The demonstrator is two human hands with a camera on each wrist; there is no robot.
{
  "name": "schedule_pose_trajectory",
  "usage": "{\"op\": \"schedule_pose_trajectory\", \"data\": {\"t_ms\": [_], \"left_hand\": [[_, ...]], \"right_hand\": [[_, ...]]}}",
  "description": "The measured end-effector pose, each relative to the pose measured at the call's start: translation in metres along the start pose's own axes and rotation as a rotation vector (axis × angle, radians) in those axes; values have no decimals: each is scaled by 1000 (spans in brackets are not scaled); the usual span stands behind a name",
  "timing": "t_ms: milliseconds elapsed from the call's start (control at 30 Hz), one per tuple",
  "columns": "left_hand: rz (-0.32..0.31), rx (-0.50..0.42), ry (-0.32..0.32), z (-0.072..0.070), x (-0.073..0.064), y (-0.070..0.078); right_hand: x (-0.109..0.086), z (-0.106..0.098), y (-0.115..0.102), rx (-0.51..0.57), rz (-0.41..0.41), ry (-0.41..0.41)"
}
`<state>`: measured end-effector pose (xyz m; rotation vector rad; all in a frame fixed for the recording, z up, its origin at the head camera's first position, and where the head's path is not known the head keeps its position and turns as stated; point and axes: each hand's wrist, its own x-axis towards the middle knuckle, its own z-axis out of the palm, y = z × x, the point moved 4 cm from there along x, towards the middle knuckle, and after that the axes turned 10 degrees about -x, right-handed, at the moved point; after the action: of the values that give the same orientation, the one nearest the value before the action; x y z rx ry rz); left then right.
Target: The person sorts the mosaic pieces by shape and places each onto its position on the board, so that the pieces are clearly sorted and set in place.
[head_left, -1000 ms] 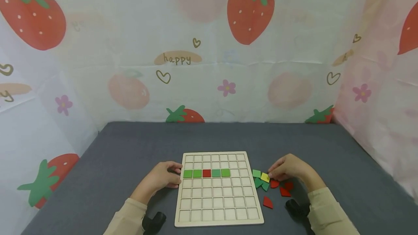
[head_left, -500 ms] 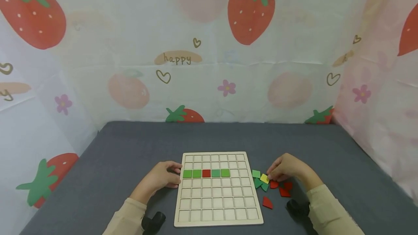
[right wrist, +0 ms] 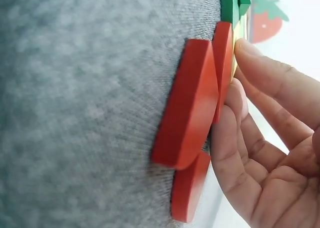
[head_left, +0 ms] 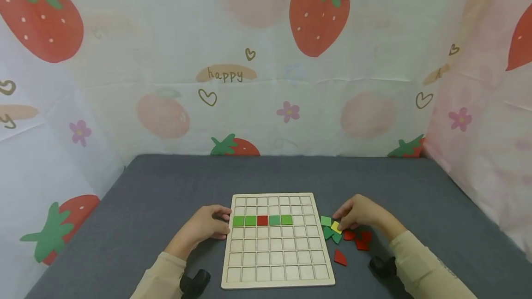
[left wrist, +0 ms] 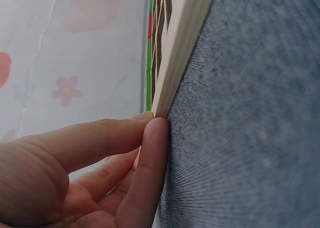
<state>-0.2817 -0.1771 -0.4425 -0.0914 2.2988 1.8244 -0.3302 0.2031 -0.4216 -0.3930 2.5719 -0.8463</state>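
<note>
A light wooden grid board [head_left: 272,244] lies on the grey cloth, with a row of green and red square tiles [head_left: 262,220] set in its cells. My left hand [head_left: 208,223] touches the board's left edge with thumb and fingertips; the left wrist view shows these fingertips against the board's side. To the right of the board, my right hand [head_left: 363,211] pinches a yellow tile [head_left: 336,227] between thumb and index finger. The right wrist view shows the thumb on this yellow tile [right wrist: 239,33], while the index fingertip is hidden behind the thumb.
Green tiles [head_left: 326,221] lie around the yellow one, close to the board's right edge. Several red pieces [head_left: 362,244] sit beside and below the right hand, and a red piece [head_left: 340,258] with a curved side lies nearer the front. A strawberry-print curtain [head_left: 266,119] stands behind the table.
My right hand has shifted left over the yellow tile, its forearm turning slightly. The yellow tile has moved only a little. My left hand and the board look unchanged.
</note>
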Motion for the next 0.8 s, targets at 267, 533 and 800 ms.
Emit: {"op": "schedule_pose_trajectory", "data": {"t_ms": [267,533,800], "left_hand": [[-1,1,-4,0,0,2],[-1,8,5,2,-1,1],[-5,19,22,1,-3,4]], "right_hand": [[-2,2,-4,-48,-8,19],[-5,1,-4,-3,-52,-29],[-3,2,-3,-10,-116,-81]]}}
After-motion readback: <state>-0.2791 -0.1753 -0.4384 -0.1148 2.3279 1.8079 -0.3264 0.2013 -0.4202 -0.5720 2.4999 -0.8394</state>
